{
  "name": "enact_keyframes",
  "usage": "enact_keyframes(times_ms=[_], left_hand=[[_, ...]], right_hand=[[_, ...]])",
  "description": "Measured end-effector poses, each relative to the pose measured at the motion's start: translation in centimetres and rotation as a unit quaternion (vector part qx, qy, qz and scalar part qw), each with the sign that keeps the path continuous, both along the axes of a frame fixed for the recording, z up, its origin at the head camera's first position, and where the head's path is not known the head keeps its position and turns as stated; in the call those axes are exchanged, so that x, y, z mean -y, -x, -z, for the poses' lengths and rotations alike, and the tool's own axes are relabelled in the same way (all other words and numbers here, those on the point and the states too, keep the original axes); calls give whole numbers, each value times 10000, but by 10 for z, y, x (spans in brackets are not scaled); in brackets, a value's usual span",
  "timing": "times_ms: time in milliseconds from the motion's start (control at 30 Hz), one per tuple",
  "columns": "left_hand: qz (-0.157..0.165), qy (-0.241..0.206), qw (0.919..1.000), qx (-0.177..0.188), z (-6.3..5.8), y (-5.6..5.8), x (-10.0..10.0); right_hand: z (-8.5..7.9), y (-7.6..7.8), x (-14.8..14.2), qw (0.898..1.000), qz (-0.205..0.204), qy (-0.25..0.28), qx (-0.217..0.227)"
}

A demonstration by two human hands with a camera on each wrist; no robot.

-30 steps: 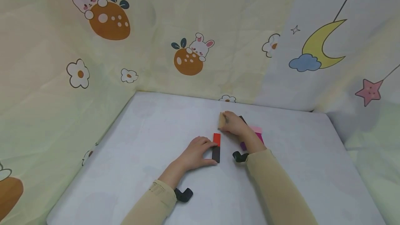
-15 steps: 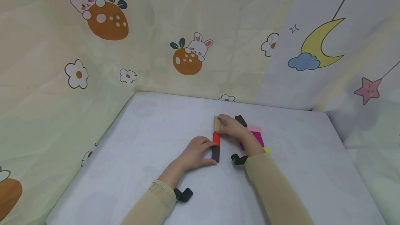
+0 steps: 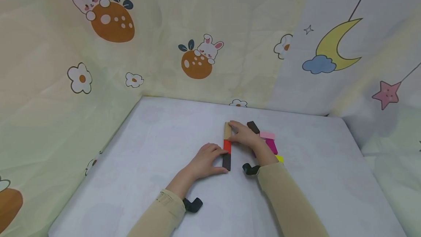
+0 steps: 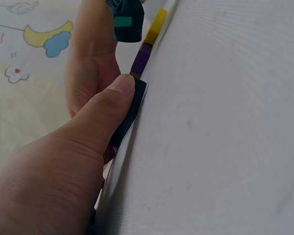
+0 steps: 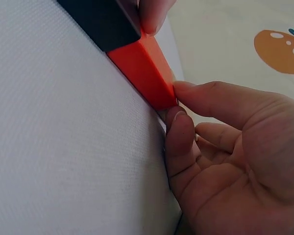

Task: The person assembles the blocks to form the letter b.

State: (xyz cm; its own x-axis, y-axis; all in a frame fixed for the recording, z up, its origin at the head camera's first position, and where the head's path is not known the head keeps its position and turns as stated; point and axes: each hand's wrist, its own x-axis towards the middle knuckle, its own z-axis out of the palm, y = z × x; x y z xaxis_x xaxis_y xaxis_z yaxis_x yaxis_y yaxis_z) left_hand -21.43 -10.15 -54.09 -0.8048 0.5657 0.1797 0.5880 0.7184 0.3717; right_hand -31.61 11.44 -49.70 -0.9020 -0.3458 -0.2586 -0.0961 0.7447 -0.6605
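Three small blocks lie end to end in a line on the white table: a black block [image 3: 226, 163] nearest me, a red block [image 3: 227, 146] in the middle, a natural wood block [image 3: 227, 131] at the far end. My left hand [image 3: 204, 161] pinches the black block, thumb at its near end and a finger by the seam with the red one. At the far end, my right hand [image 3: 244, 134] holds the wood block between thumb and finger. The right wrist view shows those fingertips [image 5: 180, 125] just past the red block [image 5: 149, 73]; the wood block is mostly hidden there.
Right of the line, partly behind my right wrist, lie another black block [image 3: 253, 127], a pink block [image 3: 268, 135], a magenta block [image 3: 271, 146] and a yellow block [image 3: 279, 158]. A purple block [image 4: 141, 59] shows in the left wrist view. Printed cloth walls [image 3: 250, 65] border the table.
My right hand has brought the wood block left and toward me, against the red block's far end. My left hand has stayed in place on the black block.
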Motion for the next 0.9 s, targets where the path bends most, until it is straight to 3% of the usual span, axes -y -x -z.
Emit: enact_keyframes(times_ms=[900], left_hand=[[-20, 45, 10000, 46, -1, 0, -1]], right_hand=[[3, -3, 4, 9980, 475, 390, 124]])
